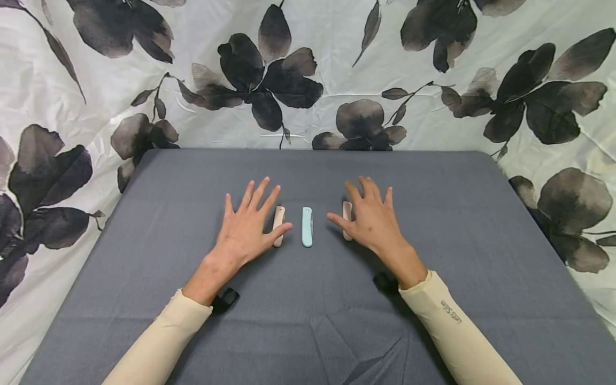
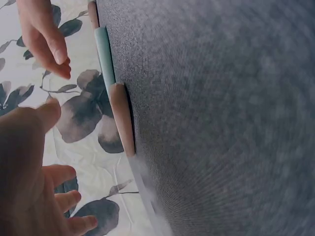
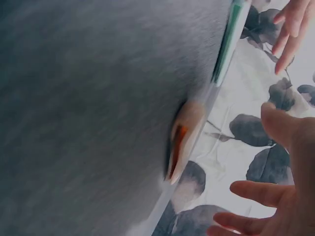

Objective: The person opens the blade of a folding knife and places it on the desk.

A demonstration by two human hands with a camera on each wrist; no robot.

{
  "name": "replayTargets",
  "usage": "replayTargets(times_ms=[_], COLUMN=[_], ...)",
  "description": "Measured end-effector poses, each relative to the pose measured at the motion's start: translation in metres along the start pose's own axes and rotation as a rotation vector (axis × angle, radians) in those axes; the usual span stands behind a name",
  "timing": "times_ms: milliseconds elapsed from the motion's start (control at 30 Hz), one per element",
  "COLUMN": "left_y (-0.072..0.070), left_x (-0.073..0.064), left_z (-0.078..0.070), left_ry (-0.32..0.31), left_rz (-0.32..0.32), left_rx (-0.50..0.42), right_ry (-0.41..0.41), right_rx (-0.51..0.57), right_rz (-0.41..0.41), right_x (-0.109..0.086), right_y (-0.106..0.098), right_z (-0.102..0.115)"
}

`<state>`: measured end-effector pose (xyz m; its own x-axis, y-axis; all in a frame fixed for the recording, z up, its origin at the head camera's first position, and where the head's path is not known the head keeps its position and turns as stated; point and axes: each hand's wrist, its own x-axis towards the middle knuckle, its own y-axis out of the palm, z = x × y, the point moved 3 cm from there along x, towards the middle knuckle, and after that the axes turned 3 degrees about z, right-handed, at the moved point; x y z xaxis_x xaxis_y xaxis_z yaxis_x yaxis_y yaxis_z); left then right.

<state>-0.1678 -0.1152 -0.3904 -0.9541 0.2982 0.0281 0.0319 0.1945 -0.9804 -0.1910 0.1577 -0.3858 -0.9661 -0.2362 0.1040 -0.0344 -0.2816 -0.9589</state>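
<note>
Three folded pocket knives lie in a row on the grey cloth. The left one is pale pink (image 1: pixel 279 215), the middle one light blue (image 1: pixel 307 227) with a sliver of blade along its right side, and the right one pale pink (image 1: pixel 347 209). My left hand (image 1: pixel 244 230) hovers with fingers spread, its thumb crossing over the left pink knife in the head view. Likewise spread, my right hand (image 1: pixel 375 222) is above the cloth, its thumb partly covering the right pink knife. Both wrist views show a gap between hand and knives; neither hand holds anything.
The grey cloth (image 1: pixel 260 342) covers the table and has creases near the front. Behind and beside it hangs a white floral sheet (image 1: pixel 202 128). Dark wrist cameras (image 1: pixel 225 300) sit under both wrists, next to cream sleeves (image 1: pixel 159 337).
</note>
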Motion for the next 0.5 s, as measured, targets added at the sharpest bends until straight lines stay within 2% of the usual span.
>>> replayTargets(times_ms=[167,500], left_y=[-0.002,-0.003], left_x=[-0.001,-0.005], left_z=[-0.001,0.003], left_ry=[0.013,0.023], left_rz=[-0.033,-0.090], left_rx=[-0.034,-0.096], right_ry=[-0.051,-0.090], right_rx=[0.044,0.132], right_rz=[-0.018,0.025], right_x=[0.003,0.009], right_y=[-0.003,-0.002], right_z=[0.009,0.025])
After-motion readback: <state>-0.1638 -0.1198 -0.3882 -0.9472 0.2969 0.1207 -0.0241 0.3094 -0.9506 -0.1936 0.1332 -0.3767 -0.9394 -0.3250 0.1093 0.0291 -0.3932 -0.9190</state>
